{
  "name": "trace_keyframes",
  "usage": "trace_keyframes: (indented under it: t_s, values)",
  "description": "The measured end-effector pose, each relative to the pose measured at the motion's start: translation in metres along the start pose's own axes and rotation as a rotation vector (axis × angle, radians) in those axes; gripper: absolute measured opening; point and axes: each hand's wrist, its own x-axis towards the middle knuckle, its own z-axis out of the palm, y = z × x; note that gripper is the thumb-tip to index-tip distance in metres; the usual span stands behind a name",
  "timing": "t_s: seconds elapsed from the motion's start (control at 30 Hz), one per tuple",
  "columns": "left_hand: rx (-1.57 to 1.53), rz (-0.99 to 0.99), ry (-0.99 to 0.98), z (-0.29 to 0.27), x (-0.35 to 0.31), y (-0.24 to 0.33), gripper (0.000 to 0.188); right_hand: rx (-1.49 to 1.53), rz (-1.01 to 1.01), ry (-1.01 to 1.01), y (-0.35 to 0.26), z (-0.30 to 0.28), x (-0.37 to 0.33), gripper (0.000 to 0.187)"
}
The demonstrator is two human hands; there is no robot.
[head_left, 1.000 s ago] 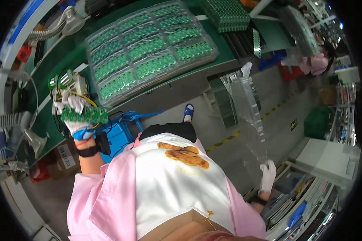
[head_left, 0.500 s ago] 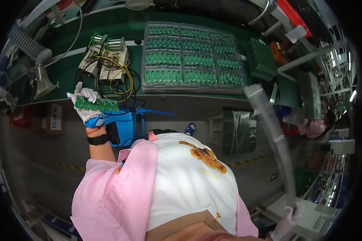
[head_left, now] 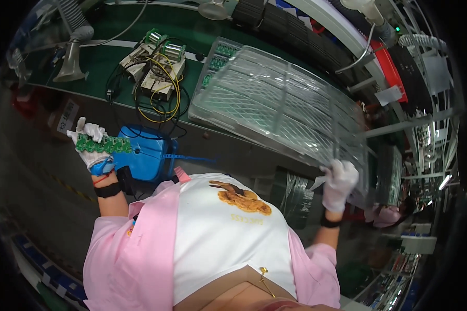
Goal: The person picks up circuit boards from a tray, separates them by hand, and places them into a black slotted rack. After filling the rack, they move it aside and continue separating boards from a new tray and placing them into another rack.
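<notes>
My left hand, in a white glove, is closed on a strip of green circuit boards and keeps it level left of the bench's front edge. On the right my gloved right hand grips the near right edge of a clear plastic tray with divided compartments. This clear tray is tilted over a lower tray on the bench. Green circuit boards show in the lower tray's uncovered left column; the rest are blurred or hidden beneath the clear tray.
Two pale devices with solder spools and loose black and yellow cables stand left of the trays on the green bench. A blue bin is below its edge. A fume nozzle stands far left; a black rack lies behind.
My right hand has come up from the lower right, swinging the clear tray over the filled one. The whole view has turned, and my left hand still holds the board strip.
</notes>
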Motion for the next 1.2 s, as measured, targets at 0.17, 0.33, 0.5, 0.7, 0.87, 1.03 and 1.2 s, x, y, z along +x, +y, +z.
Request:
trace_keyframes:
  t_s: [0.17,0.33,0.5,0.7,0.87,1.03,1.2]
  values:
    - [0.055,0.101,0.0,-0.003,-0.045,0.011,0.05,0.057,-0.111,0.139,0.007,0.126,0.009,0.023]
    - [0.072,0.138,0.021,-0.012,-0.086,-0.002,0.05,0.156,-0.205,0.043,0.021,0.241,-0.022,0.03]
    - [0.091,0.192,0.008,-0.015,-0.123,-0.033,0.051,0.267,-0.258,-0.03,0.031,0.286,-0.062,0.031]
    - [0.114,0.172,-0.014,0.017,-0.139,-0.086,0.052,0.278,-0.279,-0.062,0.039,0.303,-0.068,0.036]
    - [0.451,0.195,0.082,0.088,-0.137,-0.146,0.043,0.422,-0.23,0.068,0.048,0.255,-0.047,0.046]
    - [1.308,0.453,-0.372,0.18,-0.112,-0.259,0.027,1.117,0.043,0.053,0.028,0.184,0.0,0.053]
    - [1.109,0.205,-0.681,0.241,-0.088,-0.344,0.03,1.071,-0.341,-0.085,0.021,0.166,0.048,0.031]
